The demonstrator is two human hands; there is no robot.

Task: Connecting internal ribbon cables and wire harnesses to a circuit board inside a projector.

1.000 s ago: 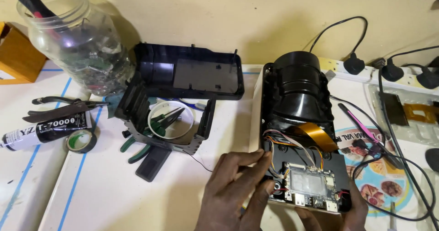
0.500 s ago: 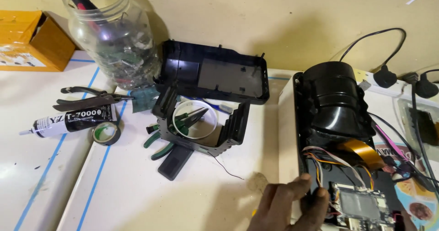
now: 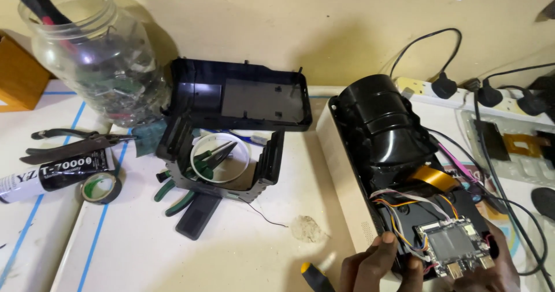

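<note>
Nearby, left hand [image 3: 376, 266] grips near edge of opened device [image 3: 399, 170] beside circuit board [image 3: 454, 246]; right hand [image 3: 497, 269] cups board's right corner; grip partly hidden. Screwdriver [image 3: 315, 276] on counter [image 3: 231, 251] left.

One clear glass jar [image 3: 87, 55] stuffed with small parts stands at the back left of the bench [image 3: 173, 257]. Two loose black plastic housing pieces lie there: one flat cover [image 3: 243, 95] and one open frame [image 3: 225, 165]. One white ring [image 3: 221, 158] sits inside the frame. One pair of green-handled pliers [image 3: 191, 182] and one pair of dark-handled pliers [image 3: 69, 144] make two. One black glue tube [image 3: 55, 173], one roll of dark tape [image 3: 101, 188]. One opened cream-cased device [image 3: 393, 170] carries one small circuit board [image 3: 454, 247]. Three black plugs [image 3: 444, 87] sit in one white power strip [image 3: 462, 98]. Two hands show: left hand [image 3: 370, 269], right hand [image 3: 497, 269].
</note>
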